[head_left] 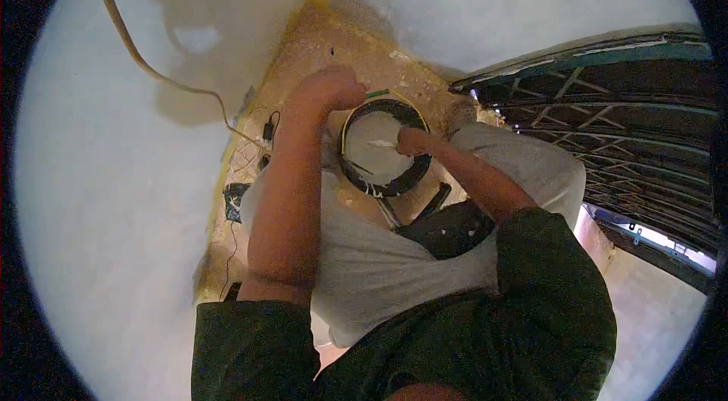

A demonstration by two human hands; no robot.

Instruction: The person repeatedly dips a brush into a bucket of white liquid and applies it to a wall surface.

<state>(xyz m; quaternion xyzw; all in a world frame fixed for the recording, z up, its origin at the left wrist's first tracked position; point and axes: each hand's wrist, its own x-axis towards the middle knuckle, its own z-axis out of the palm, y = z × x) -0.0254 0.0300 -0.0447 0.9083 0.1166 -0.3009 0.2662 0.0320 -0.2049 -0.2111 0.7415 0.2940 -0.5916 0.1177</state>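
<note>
A round black bucket (385, 190) holds smooth pale grey-white paste (371, 128) and stands on the floor between my knees. My right hand (413, 141) is closed over the paste, around a small tool coated in white paste (381, 144); its exact kind cannot be made out. At the bucket's far left rim my left hand (337, 88) is closed, its fingertips beside a green grip (377, 94). What lies inside those fingers is hidden. A thin yellow band (413, 103) curves along the rim. A thin dark stick (358, 167) shows at the paste's lower left.
White walls (114, 196) meet at a corner ahead, above a stained brown floor (353, 40). A brown cable (125, 37) runs down to wires and a black adapter (268, 131) at the left. A dark metal lattice (607, 120) stands at the right. A black object (447, 230) lies below the bucket.
</note>
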